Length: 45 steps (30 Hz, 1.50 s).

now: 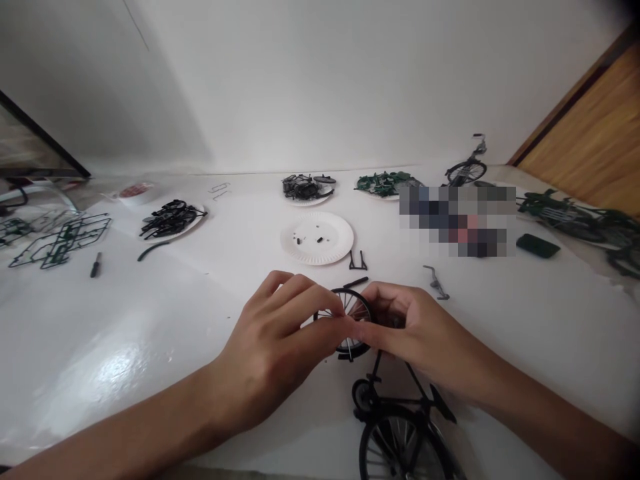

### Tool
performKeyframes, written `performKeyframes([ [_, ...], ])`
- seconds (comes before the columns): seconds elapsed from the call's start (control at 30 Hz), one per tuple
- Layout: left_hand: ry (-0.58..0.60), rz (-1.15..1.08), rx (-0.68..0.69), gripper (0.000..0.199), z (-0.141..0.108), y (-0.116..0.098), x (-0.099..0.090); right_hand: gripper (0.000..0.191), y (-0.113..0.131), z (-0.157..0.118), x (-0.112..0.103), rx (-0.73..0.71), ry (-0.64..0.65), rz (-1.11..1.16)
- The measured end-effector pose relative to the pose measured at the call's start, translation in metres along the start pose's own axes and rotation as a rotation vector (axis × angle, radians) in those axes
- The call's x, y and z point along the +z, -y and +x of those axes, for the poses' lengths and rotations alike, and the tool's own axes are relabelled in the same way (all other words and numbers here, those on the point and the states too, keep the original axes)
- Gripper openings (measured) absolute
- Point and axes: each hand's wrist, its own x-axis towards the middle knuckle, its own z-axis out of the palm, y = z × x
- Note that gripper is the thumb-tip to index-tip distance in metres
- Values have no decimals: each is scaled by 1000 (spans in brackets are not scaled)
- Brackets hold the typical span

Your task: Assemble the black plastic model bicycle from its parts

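A small black model bicycle (pixel 400 402) lies partly assembled close to me, its rear wheel (pixel 383 440) at the bottom edge. My left hand (pixel 273 337) is closed in a pinch at the hub of the black spoked front wheel (pixel 350 299). Any tiny part between those fingertips is hidden. From the other side my right hand (pixel 425 323) grips the bicycle's front end by the wheel, thumb meeting the left fingertips. Just beyond the hands are a black rod (pixel 356 282) and a black U-shaped bracket (pixel 358 265). A grey handlebar piece (pixel 438 285) lies to the right.
Ahead stands a white paper plate (pixel 295 252) holding tiny parts. Behind it are piles of black parts (pixel 303 187) and green parts (pixel 383 183). Leftward lie more black parts (pixel 173 219), a screwdriver (pixel 96 265) and green sprue frames (pixel 63 240). A standing model bicycle (pixel 467 172) is back right.
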Motion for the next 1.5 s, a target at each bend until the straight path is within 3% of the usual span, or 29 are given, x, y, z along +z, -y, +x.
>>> performKeyframes([
  [0.2, -47, -150, -115, 12, 3, 1, 5, 16, -1, 1, 0, -7, -9, -57],
  [0.43, -28, -633, -542, 4, 7, 1, 5, 14, 3, 0, 1, 6, -16, -70],
  [0.53, 50, -941, -710, 21, 10, 3, 9, 13, 3, 0, 1, 3, -25, -78],
  [0.63, 124, -1101, -834, 30, 13, 5, 11, 12, 1, -1, 2, -6, -15, -75],
  [0.8, 190, -1072, -832, 15, 15, 7, 8, 12, 0, -2, 3, -23, -11, -34],
  [0.93, 233, -1072, -825, 21, 13, 6, 6, 12, 0, -2, 3, -26, -37, -33],
  [1.4, 199, -1023, -807, 22, 13, 3, 7, 15, -2, -5, 10, -96, -83, -102],
  [1.5, 185, -991, -819, 22, 12, 4, 8, 24, -4, -5, 14, -157, -196, -224],
])
